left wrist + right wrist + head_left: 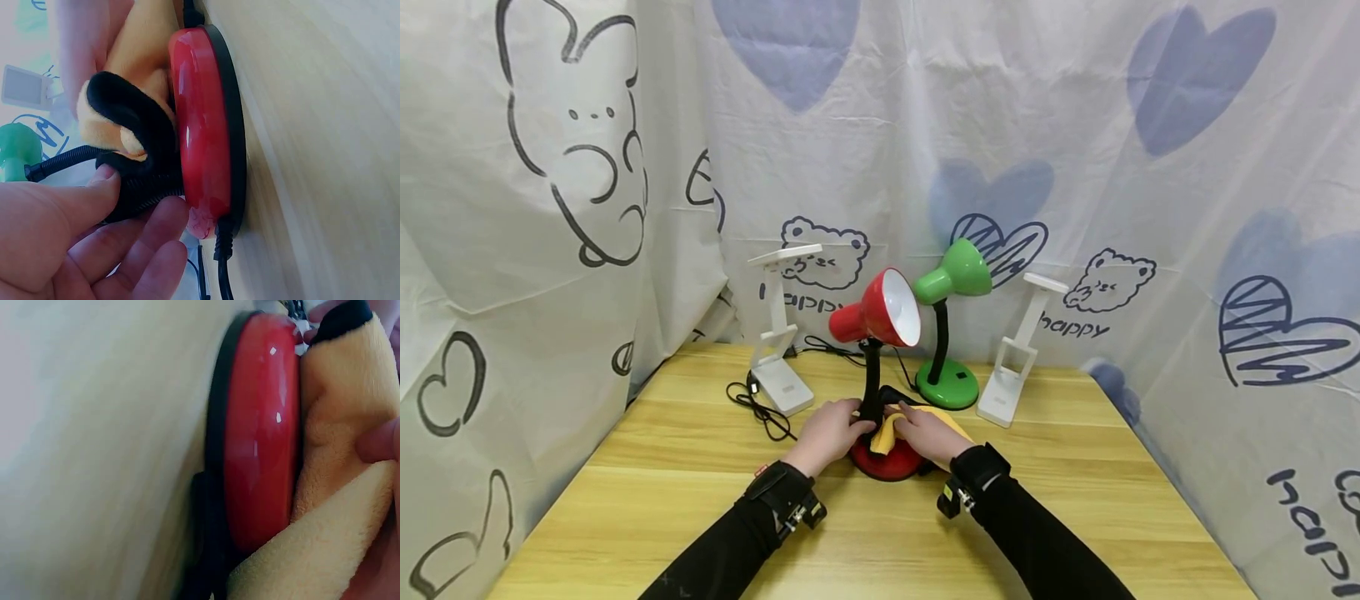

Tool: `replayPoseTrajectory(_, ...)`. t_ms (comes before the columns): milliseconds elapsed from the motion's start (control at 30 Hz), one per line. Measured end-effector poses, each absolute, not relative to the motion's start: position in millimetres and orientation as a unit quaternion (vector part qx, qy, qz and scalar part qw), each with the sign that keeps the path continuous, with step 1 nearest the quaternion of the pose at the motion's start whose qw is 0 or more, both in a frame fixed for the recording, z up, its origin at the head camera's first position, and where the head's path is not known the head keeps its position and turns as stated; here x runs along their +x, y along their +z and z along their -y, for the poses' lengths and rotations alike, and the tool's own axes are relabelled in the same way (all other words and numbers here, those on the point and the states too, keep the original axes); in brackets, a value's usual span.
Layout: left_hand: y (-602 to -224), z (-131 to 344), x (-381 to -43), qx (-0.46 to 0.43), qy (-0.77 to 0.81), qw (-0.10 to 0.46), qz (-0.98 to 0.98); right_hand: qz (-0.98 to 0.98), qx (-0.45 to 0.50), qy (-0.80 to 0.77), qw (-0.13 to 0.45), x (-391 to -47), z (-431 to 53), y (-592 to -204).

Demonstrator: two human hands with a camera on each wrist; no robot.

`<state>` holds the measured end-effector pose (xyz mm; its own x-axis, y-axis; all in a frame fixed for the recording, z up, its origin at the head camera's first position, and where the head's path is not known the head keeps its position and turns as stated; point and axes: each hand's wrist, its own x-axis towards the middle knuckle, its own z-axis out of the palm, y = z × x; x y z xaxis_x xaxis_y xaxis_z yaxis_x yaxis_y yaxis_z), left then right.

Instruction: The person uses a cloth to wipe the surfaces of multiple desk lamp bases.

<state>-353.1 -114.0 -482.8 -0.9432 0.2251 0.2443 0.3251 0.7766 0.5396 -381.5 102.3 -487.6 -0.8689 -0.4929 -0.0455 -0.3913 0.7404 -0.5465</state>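
Pale curtain [887, 50] printed with blue hearts and bear outlines fills the upper part of the head view, above a yellow wood-grain table [625, 508]. Near the middle stands the red lamp [871, 375], upright: its glossy red shade [868, 312] faces right and shows a white inside, its neck is black, and its round red base [887, 468] sits on the table. Yellow cloth [886, 435] lies bunched over the base and trails right. Behind are a green lamp [941, 333] and two white lamps [778, 312], one on either side of the frame. Both black-sleeved arms reach up from the bottom edge; the left hand [827, 433] is at the neck's left side, the right hand [932, 433] at its right, on the cloth.

Left wrist view: the base appears on edge right of centre, shiny red over a black rim, a cord leaving at its lower end. From the lower left, the left hand's thumb and bent fingers clasp the neck, the thumb against the cloth's black edging.

Right wrist view: the base stands mid-frame with bright reflections. Fuzzy cloth fills the right side, folded and pinched by the right hand at the edge; its fingers are only partly visible.
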Motion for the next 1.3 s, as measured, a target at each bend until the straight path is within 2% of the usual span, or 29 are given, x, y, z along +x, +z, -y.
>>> replayPoseTrajectory(133,-482,115,-353,-0.148,-0.310,0.078,0.936,-0.920,-0.224,-0.305,0.099,-393,-96,-487)
replayPoseTrajectory(400,-482,114,-353,-0.151,-0.310,0.078,0.935,-0.878,-0.191,-0.410,0.156,-409,-88,-488)
replayPoseTrajectory(700,-482,113,-353,-0.146,-0.306,0.076,0.938,-0.817,-0.170,-0.527,0.163,-399,-90,-492)
replayPoseTrajectory(867,-481,114,-353,-0.153,-0.307,0.080,0.936,-0.815,-0.135,-0.546,0.136,-381,-99,-491)
replayPoseTrajectory(1100,-480,113,-351,-0.159,-0.309,0.084,0.934,-0.886,-0.095,-0.447,0.075,-336,-113,-486)
replayPoseTrajectory(1200,-480,113,-351,-0.157,-0.317,0.082,0.932,-0.903,-0.102,-0.412,0.062,-315,-110,-488)
replayPoseTrajectory(1300,-480,113,-351,-0.155,-0.317,0.080,0.932,-0.910,-0.109,-0.393,0.075,-294,-103,-488)
